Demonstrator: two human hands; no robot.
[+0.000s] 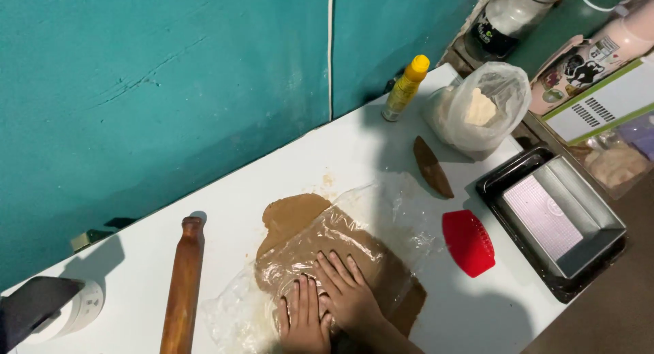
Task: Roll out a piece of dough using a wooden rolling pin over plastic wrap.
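Observation:
A flattened sheet of brown dough lies on the white table, mostly covered by clear plastic wrap. My left hand lies flat on the wrap over the near part of the dough, fingers pointing away from me. My right hand rests flat beside it and partly over it, fingers spread on the covered dough. Neither hand grips anything. The far left corner of the dough is bare, outside the wrap.
A wooden rolling pin lies left of the dough. To the right are a red plastic scraper, a brown leaf-shaped piece, a bag of flour, a yellow-capped bottle and stacked baking pans. A teal wall stands behind.

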